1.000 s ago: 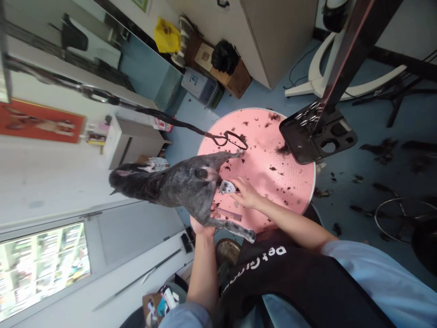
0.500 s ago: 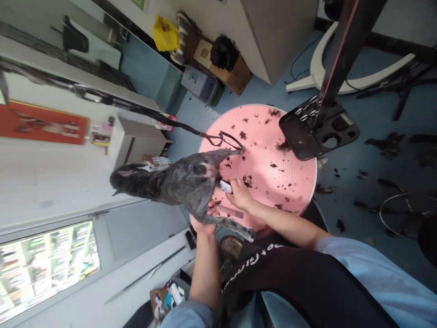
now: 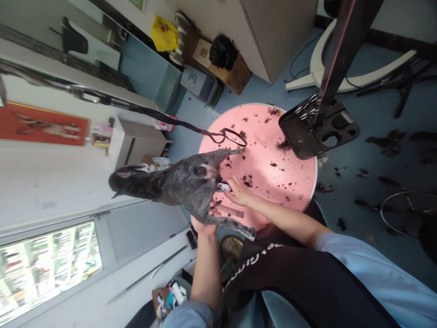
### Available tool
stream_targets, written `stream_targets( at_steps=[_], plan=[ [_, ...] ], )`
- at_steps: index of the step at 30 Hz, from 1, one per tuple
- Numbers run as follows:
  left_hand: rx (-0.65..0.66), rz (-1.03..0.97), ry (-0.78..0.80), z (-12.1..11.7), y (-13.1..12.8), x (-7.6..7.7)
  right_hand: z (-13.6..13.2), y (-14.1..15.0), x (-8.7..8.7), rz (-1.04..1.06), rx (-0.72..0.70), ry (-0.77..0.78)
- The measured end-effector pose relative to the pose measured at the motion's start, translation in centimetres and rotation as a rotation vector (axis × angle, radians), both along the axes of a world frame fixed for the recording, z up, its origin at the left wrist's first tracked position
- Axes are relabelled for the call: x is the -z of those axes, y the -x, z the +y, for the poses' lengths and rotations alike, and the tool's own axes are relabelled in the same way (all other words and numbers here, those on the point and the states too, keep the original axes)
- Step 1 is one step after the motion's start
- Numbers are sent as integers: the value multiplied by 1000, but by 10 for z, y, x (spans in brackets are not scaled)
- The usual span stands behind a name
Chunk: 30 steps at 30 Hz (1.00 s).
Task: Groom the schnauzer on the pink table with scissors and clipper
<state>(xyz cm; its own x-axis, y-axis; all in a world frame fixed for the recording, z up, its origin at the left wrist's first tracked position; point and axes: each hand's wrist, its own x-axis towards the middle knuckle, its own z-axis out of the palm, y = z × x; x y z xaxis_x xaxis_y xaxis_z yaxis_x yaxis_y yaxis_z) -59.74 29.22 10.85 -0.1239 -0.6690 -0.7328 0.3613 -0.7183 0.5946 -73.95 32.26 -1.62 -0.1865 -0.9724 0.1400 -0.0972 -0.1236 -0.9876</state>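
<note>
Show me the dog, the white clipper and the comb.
Dog [image 3: 182,182]: head view, on its grey trunk.
White clipper [image 3: 224,187]: head view, on its white housing.
Comb [image 3: 232,211]: head view, middle of its length.

One head-worn camera looks forward and down at the hands [image 3: 240,193] and nearby pink table [image 3: 256,156].

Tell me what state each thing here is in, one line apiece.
Dog, facing away, hindquarters toward the camera
Left hand, wrapped around the dog's hind leg
Right hand, gripping the clipper
Clipper, held at the dog's rear; on or off, can't tell
Table, strewn with hair clumps
Comb, lying on the table
Black loop, hanging open
Scissors, set in the black tray
</note>
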Motion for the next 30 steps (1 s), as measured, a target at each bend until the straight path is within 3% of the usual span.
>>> stream_targets(
  at_steps=[2,4,8,10,20,30],
  plan=[
    [23,-9,0,-1,-3,2,4,3,4,-27,-29,77],
    [47,-33,1,-2,-6,6,10,7,9,-76,-58,53],
    [91,-80,-8,-5,-11,14,17,18,19,-201,-106,-269],
    [95,-90,-5,-6,-13,17,16,27,21,-191,-139,-320],
    [98,-84,-20,-6,-16,17,-14,60,0,-62,-236,-226],
    [24,-111,-41,-6,-15,12,-27,37,19,-376,-236,-220]
  ],
)
